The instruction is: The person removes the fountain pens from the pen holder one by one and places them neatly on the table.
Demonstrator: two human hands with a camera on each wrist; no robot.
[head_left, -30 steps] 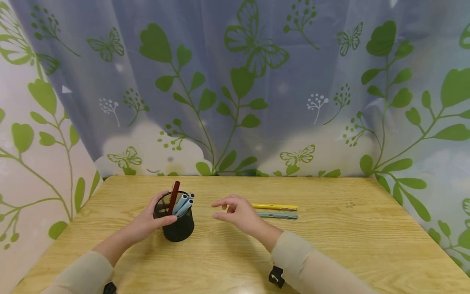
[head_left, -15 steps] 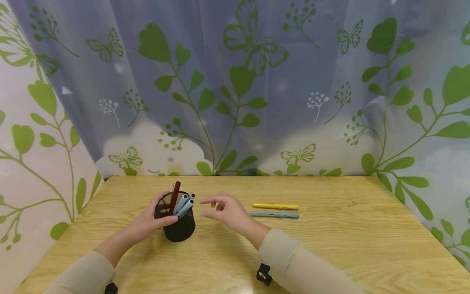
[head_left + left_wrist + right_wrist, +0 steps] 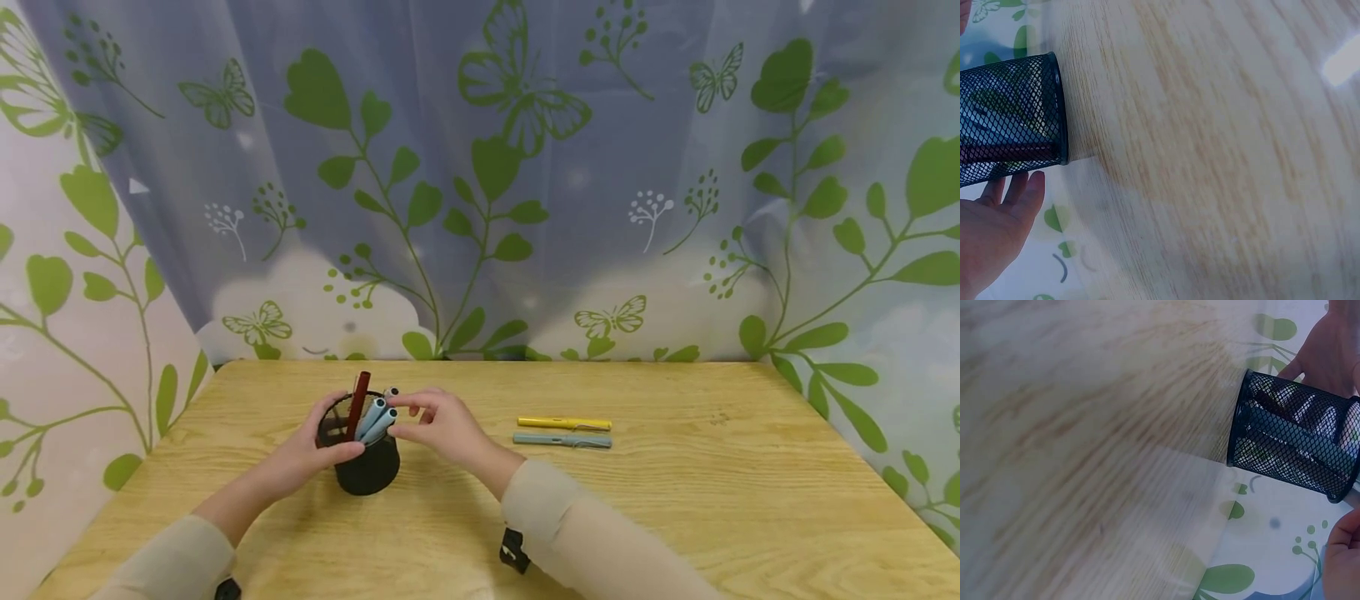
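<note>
A black mesh pen holder (image 3: 367, 469) stands upright on the wooden table. Inside it are a dark red pen (image 3: 358, 408) and several pens with light blue or grey caps, such as the light blue pen (image 3: 372, 417). My left hand (image 3: 303, 450) holds the holder from the left, thumb across the front near the rim. My right hand (image 3: 442, 427) is at the holder's right rim; its thumb and index finger stand apart on either side of a light blue cap. Whether they touch it I cannot tell. The right wrist view shows the holder's mesh side (image 3: 1297, 437) between both hands.
To the right, a yellow fountain pen (image 3: 565, 424) and a grey-blue fountain pen (image 3: 562, 440) lie side by side on the table (image 3: 675, 500). Behind the table hangs a curtain (image 3: 600, 208) with leaves and butterflies.
My right hand has moved left from beside the lying pens to the pen holder's rim. The left hand and the holder have stayed in place.
</note>
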